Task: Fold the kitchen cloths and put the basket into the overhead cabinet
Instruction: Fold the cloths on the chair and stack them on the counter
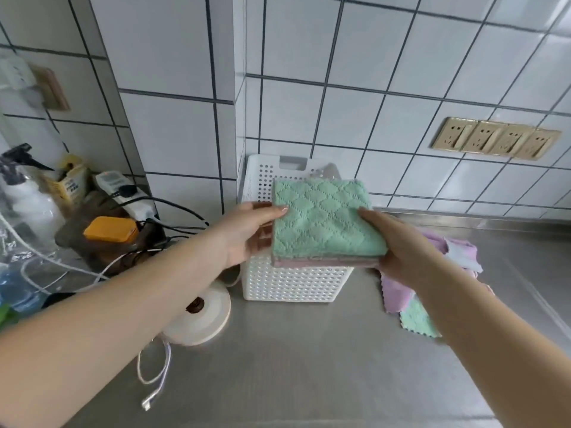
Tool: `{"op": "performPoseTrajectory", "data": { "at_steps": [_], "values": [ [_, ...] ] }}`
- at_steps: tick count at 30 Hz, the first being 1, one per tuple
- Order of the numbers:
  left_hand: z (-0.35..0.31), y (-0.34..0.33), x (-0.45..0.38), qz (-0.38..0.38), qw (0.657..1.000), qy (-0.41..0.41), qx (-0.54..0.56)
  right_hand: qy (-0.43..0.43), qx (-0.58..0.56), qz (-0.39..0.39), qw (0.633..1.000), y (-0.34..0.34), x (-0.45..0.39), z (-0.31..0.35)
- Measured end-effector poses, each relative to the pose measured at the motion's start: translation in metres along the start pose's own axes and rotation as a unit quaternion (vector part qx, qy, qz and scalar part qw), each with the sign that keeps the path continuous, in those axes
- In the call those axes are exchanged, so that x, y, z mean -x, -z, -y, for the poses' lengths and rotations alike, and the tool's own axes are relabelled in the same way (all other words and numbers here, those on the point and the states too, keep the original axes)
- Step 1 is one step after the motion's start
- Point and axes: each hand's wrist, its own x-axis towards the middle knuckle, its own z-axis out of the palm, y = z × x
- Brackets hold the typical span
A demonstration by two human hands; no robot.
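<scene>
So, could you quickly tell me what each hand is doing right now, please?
Left hand: grips the left edge of the folded cloth stack.
Right hand: grips the stack's right edge, thumb on top.

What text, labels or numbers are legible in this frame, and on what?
Nothing reads cleanly.
Yellow carton behind the spray bottle: dark print on its front, too blurred to read.
Power strip: no legible marking.
Yellow box: no print visible.
Wall sockets: pin holes only, no text.
White basket and folded cloths: no labels.
</scene>
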Motion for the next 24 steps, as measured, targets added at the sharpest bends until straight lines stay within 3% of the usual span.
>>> {"op": "performPoseTrajectory", "data": {
  "at_steps": [5,15,21,24],
  "values": [
    [-0.033,-0.002,-0.042,-0.037,0.999,-0.011,-0.008,-0.009,-0.014,-0.057,0.998,-0.011,-0.049,0.024],
    [-0.041,0.002,-0.120,-0.169,0.983,0.010,-0.067,-0.040,0.058,-0.079,0.994,-0.025,-0.134,0.023],
    [-0.020,0.012,-0.184,-0.233,0.956,0.041,-0.172,-0.103,0.125,-0.086,0.983,-0.023,-0.197,0.002],
    [-0.015,0.011,-0.211,-0.253,0.922,0.072,-0.284,-0.120,0.176,-0.092,0.973,-0.025,-0.237,-0.010]
  ]
}}
